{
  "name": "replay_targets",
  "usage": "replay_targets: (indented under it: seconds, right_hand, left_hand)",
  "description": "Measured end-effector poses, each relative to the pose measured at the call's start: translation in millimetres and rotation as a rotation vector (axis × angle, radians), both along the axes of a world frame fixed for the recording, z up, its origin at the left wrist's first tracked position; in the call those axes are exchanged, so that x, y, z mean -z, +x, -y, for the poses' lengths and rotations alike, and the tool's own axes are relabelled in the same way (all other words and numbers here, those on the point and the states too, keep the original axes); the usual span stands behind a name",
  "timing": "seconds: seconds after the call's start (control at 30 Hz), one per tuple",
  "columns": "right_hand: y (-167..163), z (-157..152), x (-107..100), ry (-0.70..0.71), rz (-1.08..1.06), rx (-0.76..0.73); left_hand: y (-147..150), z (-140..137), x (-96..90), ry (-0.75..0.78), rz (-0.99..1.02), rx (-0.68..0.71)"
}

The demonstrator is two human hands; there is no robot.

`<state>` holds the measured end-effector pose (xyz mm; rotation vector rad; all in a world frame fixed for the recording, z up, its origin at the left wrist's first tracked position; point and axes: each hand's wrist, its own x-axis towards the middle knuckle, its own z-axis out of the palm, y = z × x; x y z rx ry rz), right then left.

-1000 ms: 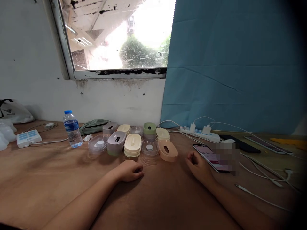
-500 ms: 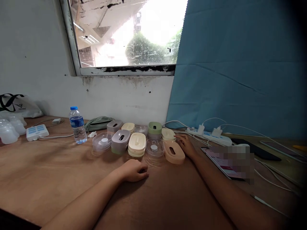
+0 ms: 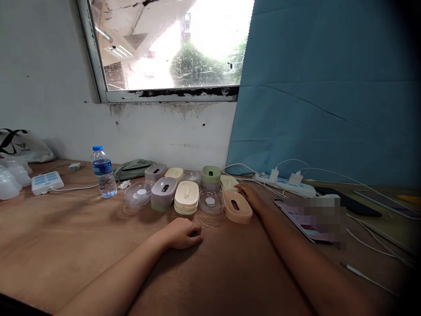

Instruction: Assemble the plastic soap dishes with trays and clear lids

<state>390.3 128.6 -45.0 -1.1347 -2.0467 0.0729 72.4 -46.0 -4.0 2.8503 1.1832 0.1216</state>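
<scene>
My left hand (image 3: 183, 233) rests on the brown tabletop, its fingers curled in with nothing visible in them. Just beyond it is a stack of cream lidded containers (image 3: 186, 195), and to the right of that stack a clear round-cornered container (image 3: 211, 202) with a white knob. My right hand (image 3: 250, 197) lies behind the peach container with a slotted lid (image 3: 237, 205). Its fingers stretch left to the edge of another cream container (image 3: 229, 181), loosely apart and not wrapped round it. A green container (image 3: 211, 174) and a lilac slotted-lid container (image 3: 164, 191) belong to the same cluster.
A water bottle (image 3: 103, 171) and a green pouch (image 3: 135, 168) stand left of the containers. Farther left is a white power strip (image 3: 47, 182). On the right lie a phone (image 3: 296, 219), another power strip (image 3: 286, 186) and several white cables. The wall closes off the back.
The whole view has shifted slightly. Both hands and the containers keep nearly the same places relative to each other.
</scene>
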Motion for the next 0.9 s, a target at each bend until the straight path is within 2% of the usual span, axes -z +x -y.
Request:
replay_targets:
  seconds: [0.3, 0.5, 0.63, 0.7, 0.8, 0.9]
  right_hand:
    - [-2, 9, -5, 0.037, -0.027, 0.003]
    - [6, 27, -19, 0.174, -0.116, 0.125]
    - [7, 52, -25, 0.286, -0.160, 0.155]
    - [2, 74, -24, 0.301, -0.125, 0.098]
    - [-10, 118, -23, 0.282, -0.010, -0.076]
    - [-24, 162, -29, 0.252, 0.203, -0.470]
  left_hand:
    - [-1, 0, 1.8, 0.002, 0.011, 0.010]
    - [-1, 0, 0.5, 0.006, 0.021, 0.007]
    - [-2, 2, 0.0, 0.000, 0.030, 0.005]
    - [-2, 2, 0.1, -0.008, 0.044, 0.010]
    - [-3, 2, 0.2, -0.064, 0.107, -0.002]
    - [-3, 1, -1.1, -0.197, 0.230, -0.058]
